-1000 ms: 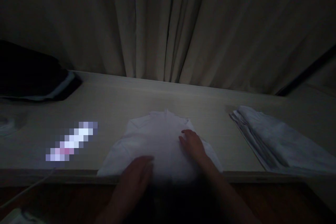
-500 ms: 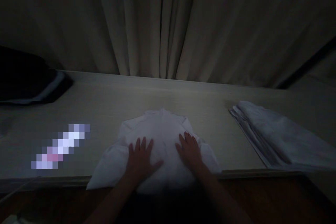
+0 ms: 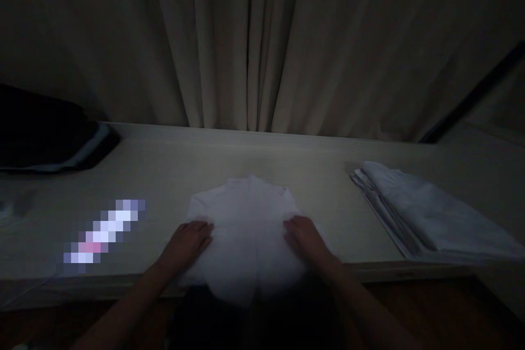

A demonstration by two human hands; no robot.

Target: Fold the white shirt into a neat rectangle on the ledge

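A white shirt (image 3: 250,246) lies between the left grip (image 3: 185,239) and the right grip (image 3: 307,234), its near end overhanging the front edge of the surface (image 3: 254,156). Each grip rests on one side of the shirt, fingers together and slightly bent; whether they pinch cloth, I cannot tell. Right of the right grip, well apart, lies a stack of folded white cloth (image 3: 443,213). Left of the left grip is a bright, pixelated object (image 3: 104,234); farther beyond it, a dark pile (image 3: 41,134). Curtains (image 3: 225,44) hang beyond both grips.
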